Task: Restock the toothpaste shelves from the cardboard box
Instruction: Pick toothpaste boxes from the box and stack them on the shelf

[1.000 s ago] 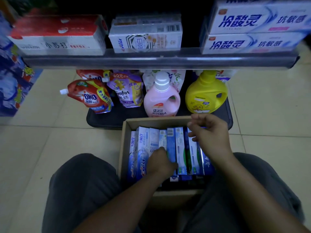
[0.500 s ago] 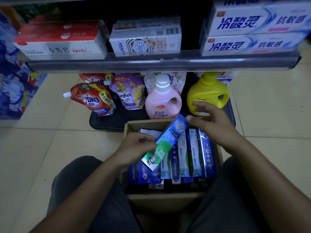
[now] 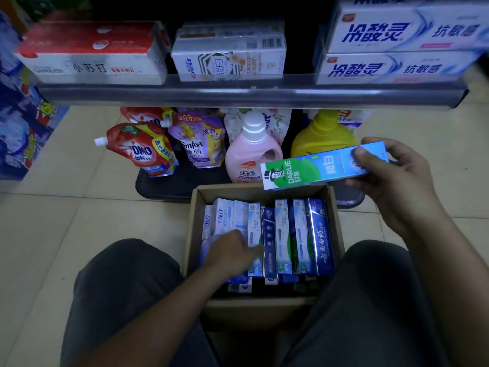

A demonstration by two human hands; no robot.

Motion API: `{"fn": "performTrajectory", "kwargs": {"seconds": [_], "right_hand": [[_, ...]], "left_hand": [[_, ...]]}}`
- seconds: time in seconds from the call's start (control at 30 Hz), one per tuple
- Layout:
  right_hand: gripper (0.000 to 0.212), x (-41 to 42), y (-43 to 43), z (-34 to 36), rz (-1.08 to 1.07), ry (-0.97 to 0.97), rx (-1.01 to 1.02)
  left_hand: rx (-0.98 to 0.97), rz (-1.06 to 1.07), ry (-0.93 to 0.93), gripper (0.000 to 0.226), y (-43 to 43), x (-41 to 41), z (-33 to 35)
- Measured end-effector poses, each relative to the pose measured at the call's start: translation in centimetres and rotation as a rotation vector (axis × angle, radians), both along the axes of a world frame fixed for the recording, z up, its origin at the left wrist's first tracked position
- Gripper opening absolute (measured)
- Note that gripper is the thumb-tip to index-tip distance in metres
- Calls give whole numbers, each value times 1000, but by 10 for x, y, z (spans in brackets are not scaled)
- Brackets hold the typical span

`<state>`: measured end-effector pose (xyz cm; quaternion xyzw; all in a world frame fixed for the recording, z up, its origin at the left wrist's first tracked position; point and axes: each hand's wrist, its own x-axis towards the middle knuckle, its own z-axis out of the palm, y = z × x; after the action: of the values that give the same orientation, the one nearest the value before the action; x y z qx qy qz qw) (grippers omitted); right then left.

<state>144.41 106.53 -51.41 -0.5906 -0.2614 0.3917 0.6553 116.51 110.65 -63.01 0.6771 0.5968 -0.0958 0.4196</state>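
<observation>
Between the person's knees, on pale floor tile (image 3: 79,207), sits the open cardboard box (image 3: 191,229), its toothpaste cartons (image 3: 283,234) standing on edge in a row, mostly blue and white. Left hand (image 3: 232,250) down inside the box at its left half, knuckles up, lying over the cartons there; blurred, fingers hidden, so cannot tell whether it grips one or merely rests. Right hand (image 3: 391,178) raised above the box's far right corner, holding a green-and-blue Darlie carton (image 3: 317,168) by its right end, thumb on the printed face, fingers wrapped round. Carton lies nearly level, left end a little lower, in front of the yellow bottle (image 3: 322,136). Behind the box, black bottom shelf (image 3: 169,184): OMO pouch (image 3: 143,149), purple Comfort pouch (image 3: 198,141), pink bottle (image 3: 251,154), then the yellow one. Above, the grey shelf lip (image 3: 238,95) fronts toothpaste stock: red-and-white carton (image 3: 90,56) left, Crest carton (image 3: 230,59) middle, two stacked white-and-blue cartons (image 3: 397,49) right, a dark gap on either side of the Crest carton.
</observation>
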Motion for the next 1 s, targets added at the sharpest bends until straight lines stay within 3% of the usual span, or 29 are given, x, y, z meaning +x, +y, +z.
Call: {"fn": "performTrajectory", "kwargs": {"seconds": [0.1, 0.2, 0.37, 0.47, 0.57, 0.67, 0.83, 1.0], "right_hand": [[27, -1, -5, 0, -72, -16, 13], [30, -3, -9, -3, -127, -37, 17], [27, -8, -13, -5, -126, -36, 11], [22, -16, -11, -3, -117, -22, 6], [21, -24, -10, 4, -99, -30, 9], [25, -32, -8, 20, -97, -42, 35], [36, -58, 6, 67, -47, -11, 132], [37, -89, 33, 122, 44, 35, 276]], "left_hand": [[-37, -114, 119, 80, -21, 15, -21], [-1, -98, 118, 99, -28, 25, -32], [-40, -13, 101, 87, -14, 16, -38], [-54, 57, 65, 53, -8, 5, -37], [23, 169, -88, 21, 8, -13, -20], [189, 317, -282, 9, 31, -39, 14], [285, 461, -831, 40, 68, -81, 94], [474, 521, -1123, 32, 94, -106, 171]]}}
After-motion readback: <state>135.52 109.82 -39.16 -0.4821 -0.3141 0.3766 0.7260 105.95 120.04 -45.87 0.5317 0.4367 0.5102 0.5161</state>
